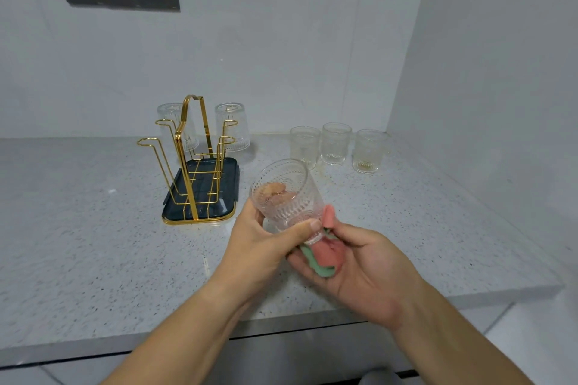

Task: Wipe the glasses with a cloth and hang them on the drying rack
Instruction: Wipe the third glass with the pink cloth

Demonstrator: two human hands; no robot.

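One glass (286, 197) is tilted mid-frame, gripped by the left hand (259, 247) to keep it steady, while the right hand (359, 266) squeezes the cloth (325, 256) against its bottom to rub it. Up left, the drying rack (194, 159) holds two glasses (233, 128); three more glasses (336, 142) wait upper right.

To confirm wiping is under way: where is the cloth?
Head view, lower centre-right: the cloth is bunched in the right hand, against the base of the glass held by the left hand, above the counter.
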